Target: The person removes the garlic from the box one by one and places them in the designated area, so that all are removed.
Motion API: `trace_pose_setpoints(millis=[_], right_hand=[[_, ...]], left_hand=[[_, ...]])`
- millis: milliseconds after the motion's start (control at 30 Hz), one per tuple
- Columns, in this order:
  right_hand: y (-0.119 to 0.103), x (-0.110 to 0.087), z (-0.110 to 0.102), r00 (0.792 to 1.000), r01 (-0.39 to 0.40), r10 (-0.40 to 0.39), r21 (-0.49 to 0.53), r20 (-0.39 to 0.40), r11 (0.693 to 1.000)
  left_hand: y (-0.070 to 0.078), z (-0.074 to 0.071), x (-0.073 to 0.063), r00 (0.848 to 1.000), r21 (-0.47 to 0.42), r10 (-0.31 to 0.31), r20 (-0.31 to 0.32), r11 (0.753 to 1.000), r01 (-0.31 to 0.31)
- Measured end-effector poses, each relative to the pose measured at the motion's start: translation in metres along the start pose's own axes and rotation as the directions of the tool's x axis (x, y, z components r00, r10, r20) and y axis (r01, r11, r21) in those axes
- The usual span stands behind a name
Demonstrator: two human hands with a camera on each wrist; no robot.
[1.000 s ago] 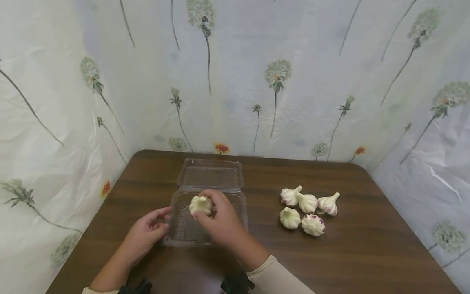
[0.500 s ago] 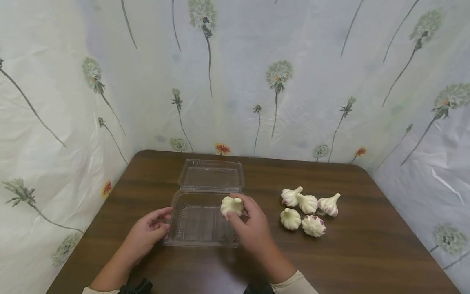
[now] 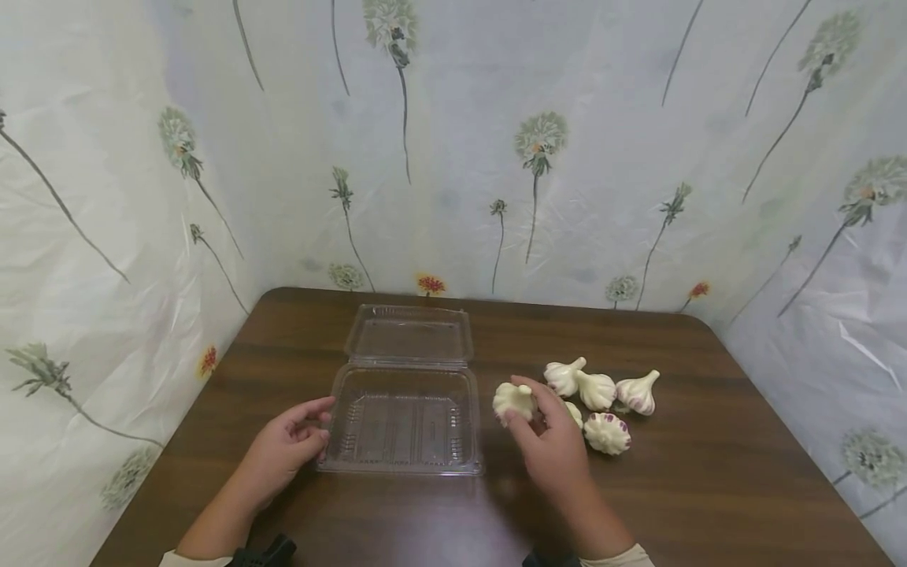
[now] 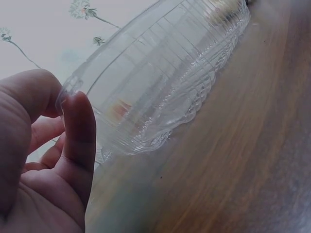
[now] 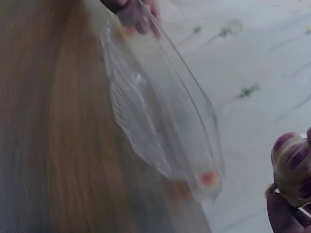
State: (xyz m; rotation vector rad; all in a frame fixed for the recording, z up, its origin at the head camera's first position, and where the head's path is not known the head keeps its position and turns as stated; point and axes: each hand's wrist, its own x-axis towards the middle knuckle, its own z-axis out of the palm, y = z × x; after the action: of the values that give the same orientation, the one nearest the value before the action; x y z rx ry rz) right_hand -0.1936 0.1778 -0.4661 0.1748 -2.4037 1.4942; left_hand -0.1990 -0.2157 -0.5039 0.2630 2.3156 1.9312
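A clear plastic clamshell container (image 3: 400,429) lies on the table with its lid (image 3: 409,335) folded back flat. At its left side my left hand (image 3: 283,445) pinches the rim between thumb and finger, plain in the left wrist view, where the container's ribbed wall (image 4: 160,73) stretches away. To the right of the container, my right hand (image 3: 556,453) holds a white garlic bulb (image 3: 513,402) in its fingertips, above the table. Purple streaks show on this bulb's underside (image 5: 291,167) in the right wrist view. Nothing lies in the container.
Several more garlic bulbs (image 3: 597,391) are grouped on the right of the dark wooden table (image 3: 708,488). One of them (image 3: 574,414) is partly hidden behind my right hand. A flower-printed sheet (image 3: 453,157) hangs behind the table and along its sides.
My right hand has carried the garlic bulb from above the container rightward, past its right edge, to beside the other bulbs. My left hand has stayed on the rim.
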Motion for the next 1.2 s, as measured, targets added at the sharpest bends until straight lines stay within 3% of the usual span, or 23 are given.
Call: trace_pose_setpoints(millis=[167,567,767,867,1000,1200], right_hand=[[0.008,-0.003,-0.024,0.997,0.004,-0.012,-0.096,-0.081,0.995],[0.019,-0.01,-0.065,0.967,-0.098,0.082,-0.055,-0.239,0.994],[0.027,-0.007,-0.092,0.935,-0.183,0.164,-0.033,-0.315,0.982],[0.032,-0.009,-0.108,0.899,-0.263,0.202,-0.111,-0.389,0.958],[0.041,-0.011,-0.129,0.856,-0.39,0.275,-0.198,-0.438,0.899],[0.058,-0.012,-0.155,0.831,-0.475,0.361,-0.201,-0.424,0.857]], left_hand=[[0.0,0.001,-0.001,1.0,0.003,-0.008,-0.002,1.0,0.008],[-0.001,0.002,-0.001,1.0,-0.005,-0.02,-0.009,1.0,0.02],[0.0,0.002,0.0,1.0,-0.002,-0.016,-0.008,1.0,0.016],[0.0,0.002,0.0,1.0,0.0,-0.017,-0.003,1.0,0.017],[0.001,0.002,0.0,1.0,0.004,-0.013,-0.002,1.0,0.013],[0.003,0.001,-0.003,1.0,0.006,-0.023,0.003,1.0,0.023]])
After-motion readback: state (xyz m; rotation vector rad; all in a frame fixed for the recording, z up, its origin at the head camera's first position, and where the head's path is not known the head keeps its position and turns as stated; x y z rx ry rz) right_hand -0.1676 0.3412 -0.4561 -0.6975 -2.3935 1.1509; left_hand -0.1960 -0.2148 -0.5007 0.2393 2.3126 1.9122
